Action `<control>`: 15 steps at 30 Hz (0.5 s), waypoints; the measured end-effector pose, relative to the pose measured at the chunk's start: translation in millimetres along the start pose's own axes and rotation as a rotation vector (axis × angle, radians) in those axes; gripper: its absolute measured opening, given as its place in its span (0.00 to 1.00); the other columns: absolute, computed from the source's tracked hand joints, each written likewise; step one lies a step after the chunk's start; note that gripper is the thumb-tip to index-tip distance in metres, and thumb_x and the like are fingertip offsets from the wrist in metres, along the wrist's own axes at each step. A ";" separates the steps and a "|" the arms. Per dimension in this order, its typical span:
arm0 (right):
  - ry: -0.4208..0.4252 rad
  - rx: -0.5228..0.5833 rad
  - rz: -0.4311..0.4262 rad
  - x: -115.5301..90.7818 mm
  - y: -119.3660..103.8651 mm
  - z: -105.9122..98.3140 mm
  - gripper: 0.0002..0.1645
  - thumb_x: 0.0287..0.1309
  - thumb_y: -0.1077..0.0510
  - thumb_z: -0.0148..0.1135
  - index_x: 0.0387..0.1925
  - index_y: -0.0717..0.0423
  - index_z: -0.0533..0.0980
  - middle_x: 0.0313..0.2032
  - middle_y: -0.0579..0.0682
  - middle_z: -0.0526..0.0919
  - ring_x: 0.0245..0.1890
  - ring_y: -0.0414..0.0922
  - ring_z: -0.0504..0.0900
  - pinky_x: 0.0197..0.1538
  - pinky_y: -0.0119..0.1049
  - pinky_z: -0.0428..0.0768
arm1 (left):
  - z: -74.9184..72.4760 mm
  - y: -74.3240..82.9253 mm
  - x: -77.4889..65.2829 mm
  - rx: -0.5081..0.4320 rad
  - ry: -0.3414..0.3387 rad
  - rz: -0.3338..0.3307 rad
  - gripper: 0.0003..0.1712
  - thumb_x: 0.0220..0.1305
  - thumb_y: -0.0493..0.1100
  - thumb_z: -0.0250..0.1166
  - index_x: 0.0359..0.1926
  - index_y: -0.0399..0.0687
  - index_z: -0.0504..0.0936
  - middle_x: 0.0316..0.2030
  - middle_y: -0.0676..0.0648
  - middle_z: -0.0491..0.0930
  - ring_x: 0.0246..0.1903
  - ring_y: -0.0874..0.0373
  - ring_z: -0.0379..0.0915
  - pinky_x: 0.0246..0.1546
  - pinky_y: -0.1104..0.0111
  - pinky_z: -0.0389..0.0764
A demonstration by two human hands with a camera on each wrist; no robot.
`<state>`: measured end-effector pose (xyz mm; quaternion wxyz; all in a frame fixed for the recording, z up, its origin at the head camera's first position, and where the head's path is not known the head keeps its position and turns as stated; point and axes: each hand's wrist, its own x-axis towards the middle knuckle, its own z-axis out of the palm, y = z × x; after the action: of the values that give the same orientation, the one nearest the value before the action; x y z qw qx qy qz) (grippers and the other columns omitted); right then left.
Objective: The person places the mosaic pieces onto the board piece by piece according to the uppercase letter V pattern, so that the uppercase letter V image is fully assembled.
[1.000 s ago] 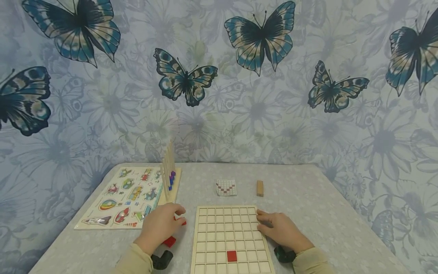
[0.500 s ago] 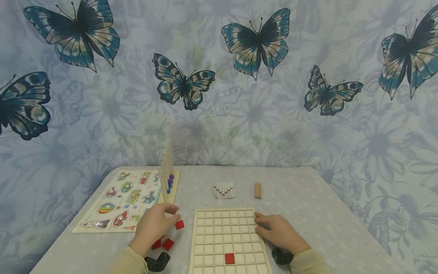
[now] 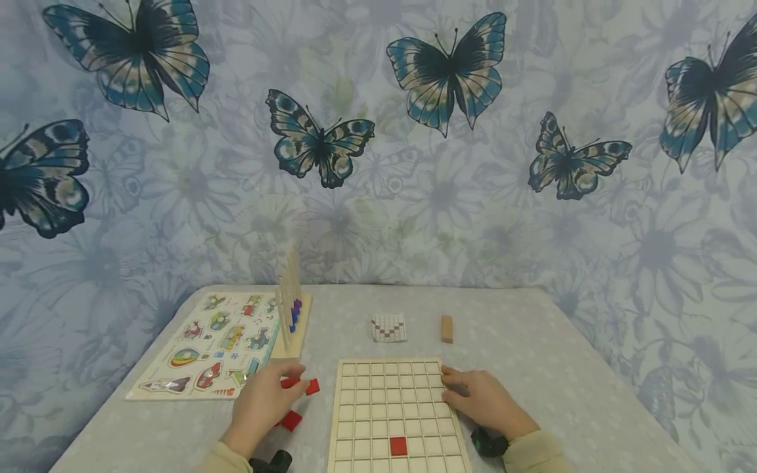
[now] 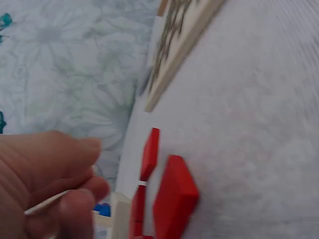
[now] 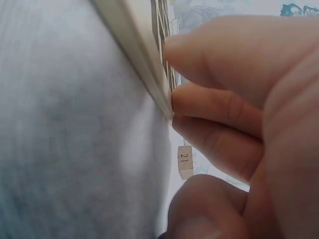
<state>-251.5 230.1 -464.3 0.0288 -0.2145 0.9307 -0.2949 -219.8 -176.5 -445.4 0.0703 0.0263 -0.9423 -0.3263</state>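
Observation:
My left hand (image 3: 263, 402) hovers over several loose red square tiles (image 3: 291, 420) left of the board, fingers bent and thumb apart from them. Nothing shows between them in the left wrist view, where a red tile (image 4: 175, 196) lies flat on the table beside the hand. The pale wooden grid board (image 3: 378, 397) sits in front of me with one red tile (image 3: 399, 446) in a cell near its lower middle. My right hand (image 3: 489, 402) rests its fingertips against the board's right edge; the right wrist view shows them right at the rim (image 5: 142, 62).
A picture puzzle board (image 3: 198, 335) and a peg stand (image 3: 288, 335) with blue and purple pieces are at the left. Behind the grid board lie a pattern card (image 3: 388, 327) and a small wooden block (image 3: 447, 329), marked 21 in the right wrist view.
The left hand has drawn slightly back and toward me over the loose tiles, uncovering more of them behind its fingers. The right hand stays at the board's edge.

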 end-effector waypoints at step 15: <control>-0.004 0.008 -0.006 -0.6 2.9 2.5 0.28 0.68 0.44 0.66 0.62 0.56 0.81 0.69 0.50 0.76 0.65 0.59 0.78 0.63 0.60 0.75 | 13.5 -14.7 2.7 0.066 -0.040 0.045 0.24 0.55 0.49 0.79 0.54 0.55 0.88 0.48 0.54 0.88 0.44 0.56 0.84 0.41 0.57 0.83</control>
<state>-251.6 231.1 -468.0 0.0307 -0.2180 0.9287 -0.2983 -224.4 -180.0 -464.8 0.0577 0.0008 -0.9541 -0.2937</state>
